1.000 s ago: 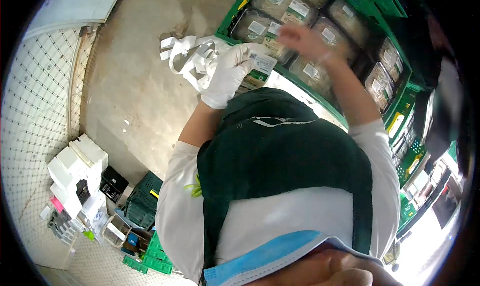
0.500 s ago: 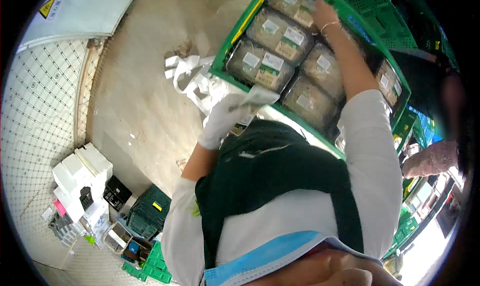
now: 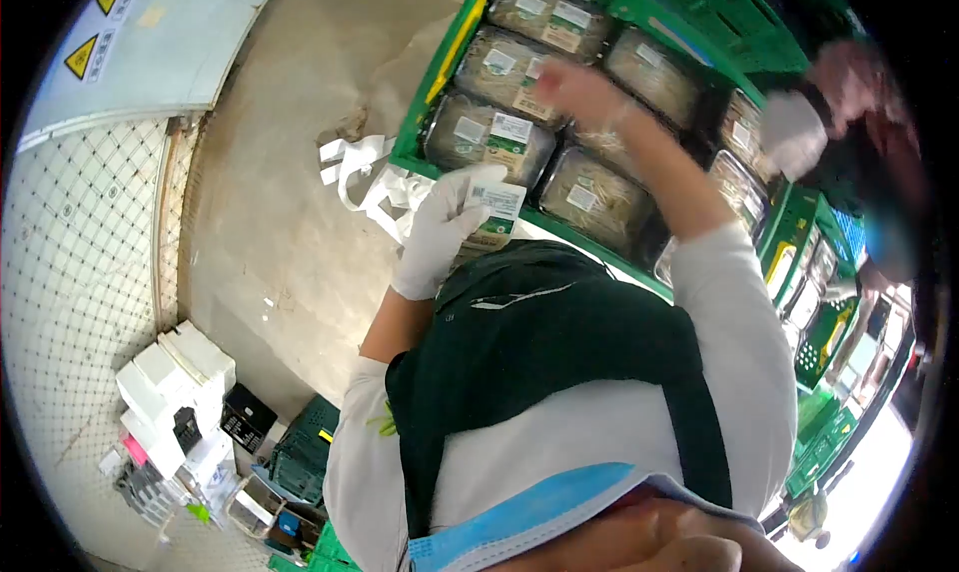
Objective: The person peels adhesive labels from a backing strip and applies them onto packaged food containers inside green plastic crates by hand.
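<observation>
In a white glove, my left hand (image 3: 438,227) pinches a printed label (image 3: 497,200) with a green band, just past the near edge of a green crate (image 3: 408,137). More label material hangs under it, partly hidden by my apron. My bare right hand (image 3: 577,90) reaches over the crate, its fingers smeared by motion; whether it holds anything does not show. Close to its fingertips is a black tray under clear film (image 3: 489,67). Several such trays with pale, stringy contents fill the crate. The nearest left tray (image 3: 455,127) carries a white sticker and a green-and-tan label.
A co-worker's white-gloved hand (image 3: 794,134) is at the crate's right side. White straps (image 3: 355,167) lie on the floor to the left. White boxes (image 3: 165,382) and a dark green crate (image 3: 305,452) stand at lower left. More green crates (image 3: 824,342) are on the right.
My right hand has come back from the far trays toward the left middle ones. My left hand has turned the label face up. A co-worker's gloved hand has appeared at right.
</observation>
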`<state>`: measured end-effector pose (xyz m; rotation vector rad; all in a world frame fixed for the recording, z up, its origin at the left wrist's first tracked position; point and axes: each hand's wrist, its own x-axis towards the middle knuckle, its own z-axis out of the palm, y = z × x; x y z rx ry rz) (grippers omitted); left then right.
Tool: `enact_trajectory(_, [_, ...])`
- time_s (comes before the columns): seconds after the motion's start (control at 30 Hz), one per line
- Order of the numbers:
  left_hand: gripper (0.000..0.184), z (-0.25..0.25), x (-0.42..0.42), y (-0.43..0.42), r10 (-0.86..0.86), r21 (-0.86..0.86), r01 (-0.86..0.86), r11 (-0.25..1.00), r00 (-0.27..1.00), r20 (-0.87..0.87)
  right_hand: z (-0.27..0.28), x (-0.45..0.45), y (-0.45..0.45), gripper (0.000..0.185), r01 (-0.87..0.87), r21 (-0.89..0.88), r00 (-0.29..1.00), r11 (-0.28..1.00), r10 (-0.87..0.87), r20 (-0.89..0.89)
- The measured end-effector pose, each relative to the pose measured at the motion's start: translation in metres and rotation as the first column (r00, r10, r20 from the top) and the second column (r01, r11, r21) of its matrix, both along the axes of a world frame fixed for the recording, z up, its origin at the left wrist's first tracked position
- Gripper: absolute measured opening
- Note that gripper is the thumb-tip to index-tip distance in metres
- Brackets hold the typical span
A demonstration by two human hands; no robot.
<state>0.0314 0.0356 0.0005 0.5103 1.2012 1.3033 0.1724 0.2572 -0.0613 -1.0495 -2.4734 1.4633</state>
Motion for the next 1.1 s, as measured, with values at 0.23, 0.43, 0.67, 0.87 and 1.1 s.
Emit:
enact_trajectory(0.23, [0.013, -0.007, 0.027, 0.023, -0.321, -0.157, 0.283, 0.946, 0.882, -0.345, 0.059, 0.052, -0.103, 0.021, 0.001, -0.030, 0.992, 1.000, -0.005, -0.128])
enact_trajectory(0.43, [0.012, -0.020, 0.037, 0.007, -0.301, -0.072, 0.295, 0.953, 0.950, -0.089, 0.099, 0.142, -0.011, 0.027, 0.514, 0.551, 0.846, 0.657, -0.493, -0.203])
enact_trajectory(0.67, [0.027, -0.034, 0.013, -0.022, -0.298, -0.052, 0.299, 0.953, 0.954, 0.034, -0.001, 0.126, -0.038, 0.030, -0.116, 0.510, 0.647, 0.852, -0.325, 0.690])
enact_trajectory(0.87, [0.019, -0.017, 0.028, -0.018, -0.187, -0.087, 0.189, 0.978, 0.982, 0.035, -0.050, 0.125, -0.037, 0.042, 0.009, 0.447, 0.491, 0.894, -0.394, 0.777])
enact_trajectory(1.1, [0.014, -0.033, 0.042, -0.010, -0.279, 0.064, 0.275, 0.959, 0.958, 0.067, -0.037, 0.139, -0.047, 0.066, -0.156, 0.462, 0.441, 0.873, -0.357, 0.824])
